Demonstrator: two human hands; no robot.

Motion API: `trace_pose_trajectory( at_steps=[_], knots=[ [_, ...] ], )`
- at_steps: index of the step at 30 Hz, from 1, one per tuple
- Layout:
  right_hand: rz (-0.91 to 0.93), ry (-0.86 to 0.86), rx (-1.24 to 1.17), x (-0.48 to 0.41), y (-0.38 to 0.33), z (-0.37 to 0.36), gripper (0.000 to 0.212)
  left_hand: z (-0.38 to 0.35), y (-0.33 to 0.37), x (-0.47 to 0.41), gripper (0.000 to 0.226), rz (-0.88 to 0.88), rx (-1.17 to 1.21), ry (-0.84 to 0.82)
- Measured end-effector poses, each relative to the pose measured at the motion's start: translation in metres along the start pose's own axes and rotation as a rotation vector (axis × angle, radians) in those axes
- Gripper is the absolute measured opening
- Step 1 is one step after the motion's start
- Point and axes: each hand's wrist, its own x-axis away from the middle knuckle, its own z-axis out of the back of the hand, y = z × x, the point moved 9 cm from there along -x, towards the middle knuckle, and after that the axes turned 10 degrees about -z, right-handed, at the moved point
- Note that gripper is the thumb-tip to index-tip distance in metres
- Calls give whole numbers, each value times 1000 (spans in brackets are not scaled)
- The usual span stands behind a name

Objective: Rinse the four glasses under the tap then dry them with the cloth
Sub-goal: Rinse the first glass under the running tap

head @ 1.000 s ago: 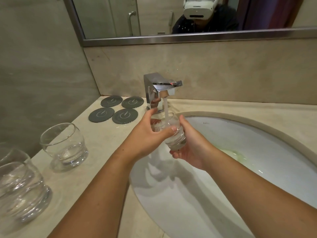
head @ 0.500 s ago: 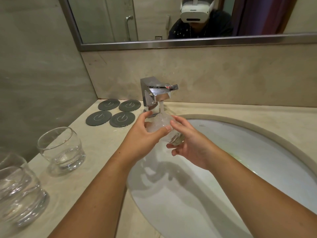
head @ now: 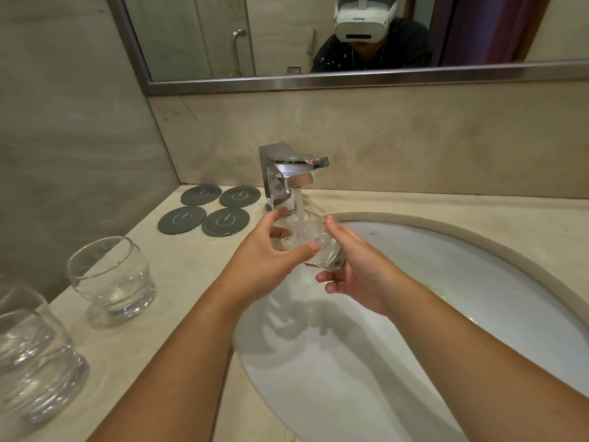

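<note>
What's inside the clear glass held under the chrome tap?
Running water from the chrome tap splashes inside the clear glass; the left hand and right hand cover its sides, hiding its fill level.

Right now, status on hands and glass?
Left hand grips glass under running tap; right hand holds its base. Other glasses stand on counter. Cloth not in view.

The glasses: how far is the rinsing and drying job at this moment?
Done: nothing can be confirmed. Whether the counter glass and the glasses at the left edge are rinsed cannot be told. In hand: the held glass is under the running tap, gripped by the left hand and right hand. Left: drying all of them; no cloth is in view.
</note>
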Motion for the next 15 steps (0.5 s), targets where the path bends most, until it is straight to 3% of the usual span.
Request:
trace_pose_trajectory(
  at_steps=[6,10,15],
  knots=[
    [-110,28,141,2,9,-4,70,5,-3,0,84,3,-71,40],
    [-172,71,143,-1,15,1,85,1,-7,0,103,1,-82,-21],
    [-216,78,129,0,14,6,88,-8,0,-1,81,-29,-7,-60]
  ],
)
